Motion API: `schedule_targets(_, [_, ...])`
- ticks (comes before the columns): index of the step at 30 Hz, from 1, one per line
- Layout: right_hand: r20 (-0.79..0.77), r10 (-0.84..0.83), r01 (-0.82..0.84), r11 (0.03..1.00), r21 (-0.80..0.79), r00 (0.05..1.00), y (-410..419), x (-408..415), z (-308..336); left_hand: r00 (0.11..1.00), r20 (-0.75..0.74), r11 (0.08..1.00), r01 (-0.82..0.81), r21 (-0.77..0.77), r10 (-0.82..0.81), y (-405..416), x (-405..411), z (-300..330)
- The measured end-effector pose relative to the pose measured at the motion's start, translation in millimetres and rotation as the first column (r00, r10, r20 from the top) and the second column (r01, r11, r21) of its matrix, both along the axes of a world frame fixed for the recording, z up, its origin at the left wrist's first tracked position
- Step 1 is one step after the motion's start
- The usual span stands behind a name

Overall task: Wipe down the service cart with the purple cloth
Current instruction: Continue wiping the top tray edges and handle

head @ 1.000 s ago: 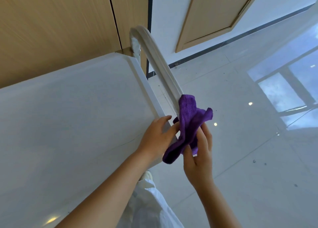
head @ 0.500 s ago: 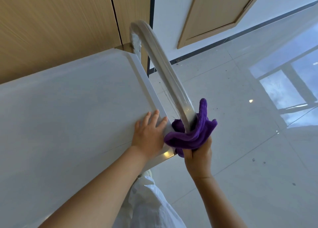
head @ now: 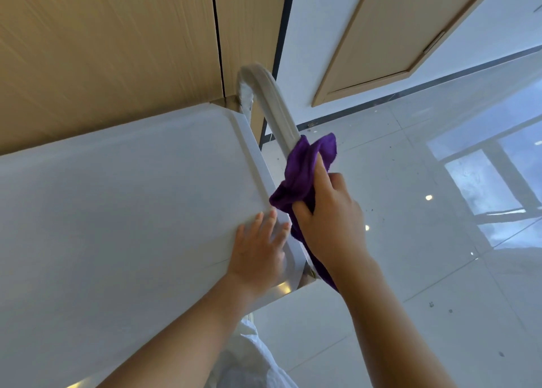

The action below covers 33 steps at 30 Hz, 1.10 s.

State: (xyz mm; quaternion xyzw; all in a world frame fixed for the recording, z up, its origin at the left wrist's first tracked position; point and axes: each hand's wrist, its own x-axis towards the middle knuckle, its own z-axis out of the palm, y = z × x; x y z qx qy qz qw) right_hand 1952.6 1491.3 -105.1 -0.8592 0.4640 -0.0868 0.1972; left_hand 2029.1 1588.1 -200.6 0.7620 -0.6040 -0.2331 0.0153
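Observation:
The service cart's white top (head: 117,206) fills the left half of the view. Its curved push handle (head: 271,103) arches above the cart's right edge, wrapped in clear film. My right hand (head: 331,220) grips the purple cloth (head: 302,170), which is wrapped around the middle of the handle bar. One end of the cloth hangs down under my wrist. My left hand (head: 258,250) lies flat, fingers spread, on the cart top's near right corner, just left of the cloth.
Wooden wall panels (head: 117,41) stand right behind the cart. A wooden door (head: 390,30) sits in the white wall at the back right. Glossy white floor tiles (head: 440,270) with window reflections spread to the right. My white garment (head: 249,364) shows below the cart.
My right hand has slid the cloth up the handle from its lower end towards the middle. My left hand stayed flat on the cart's corner. The view shifted a little.

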Motion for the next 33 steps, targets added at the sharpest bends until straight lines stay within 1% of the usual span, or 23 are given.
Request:
schedule_targets(3, [-0.099, 0.057, -0.056, 0.998, 0.013, 0.993, -19, 27, 6, 1.000, -0.025, 0.999, 0.017, 0.027, -0.017, 1, 3, -2])
schedule_targets(5, [-0.132, 0.081, -0.077, 0.997, 0.032, 0.988, -28, 39, 9, 1.000, -0.019, 1.000, 0.013, 0.026, -0.012, 0, 6, -1])
schedule_targets(7, [-0.142, 0.092, -0.086, 0.995, 0.044, 0.986, -35, 49, 10, 0.999, -0.042, 1.000, -0.007, 0.014, 0.007, -3, 5, 4])
schedule_targets(8, [-0.148, 0.095, -0.089, 0.995, 0.047, 0.984, -39, 55, 11, 1.000, -0.028, 0.998, 0.006, 0.060, -0.004, -6, 5, 7])
schedule_targets(9, [-0.156, 0.097, -0.090, 0.995, 0.047, 0.983, -41, 59, 11, 1.000, 0.025, 0.998, 0.000, 0.065, -0.002, -6, 6, 3])
schedule_targets(11, [-0.171, 0.097, -0.089, 0.995, 0.055, 0.981, -45, 69, 12, 0.999, 0.046, 0.998, -0.014, 0.065, 0.011, -5, 5, 2])
schedule_targets(12, [-0.172, 0.099, -0.090, 0.994, 0.059, 0.980, -47, 74, 13, 0.999, 0.045, 1.000, -0.009, 0.027, 0.008, -5, 6, 1])
schedule_targets(13, [-0.172, 0.103, -0.094, 0.994, 0.060, 0.980, -50, 79, 14, 1.000, 0.007, 0.998, -0.020, 0.054, 0.020, -5, 7, 0])
schedule_targets(15, [-0.171, 0.115, -0.104, 0.992, 0.068, 0.979, -58, 87, 17, 1.000, 0.015, 0.997, -0.009, 0.072, 0.008, -4, 10, -7])
schedule_targets(19, [-0.162, 0.114, -0.098, 0.990, 0.098, 0.980, -70, 105, 17, 1.000, 0.025, 1.000, 0.014, -0.008, -0.014, -3, 10, -11])
schedule_targets(25, [-0.187, 0.098, -0.084, 0.993, 0.083, 0.977, -90, 138, 18, 1.000, -0.009, 0.999, -0.014, -0.035, 0.014, -3, 11, -18])
schedule_targets(29, [-0.249, 0.109, -0.097, 0.993, 0.062, 0.962, -103, 161, 16, 0.999, -0.037, 0.999, -0.041, -0.035, 0.040, -5, 12, -18])
schedule_targets(33, [-0.336, 0.163, -0.144, 0.986, 0.082, 0.928, -118, 183, 20, 0.999, -0.019, 0.992, -0.044, -0.118, 0.042, 2, 12, -32])
